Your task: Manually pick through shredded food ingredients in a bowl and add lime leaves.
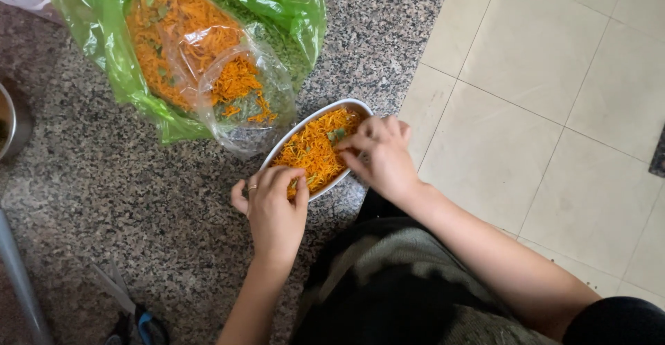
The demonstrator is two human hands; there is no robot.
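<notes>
Both hands in the shredded mix

Currently your left hand [273,213] and right hand [377,154] pinch shredded carrot [315,147], fingers narrowed, inside the oval metal dish [294,135] near the table [104,179] edge; green bag [138,85] lies open just beyond for reach.

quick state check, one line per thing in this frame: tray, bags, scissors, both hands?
oval metal tray: on the granite counter edge, filled with orange shreds and green bits
green plastic bag: open, holding clear bags of shreds
clear plastic bag: open, mouth beside the tray
scissors: lying on the counter, untouched
left hand: fingertips in the shreds at the tray's near end
right hand: pinching shreds in the tray
</notes>
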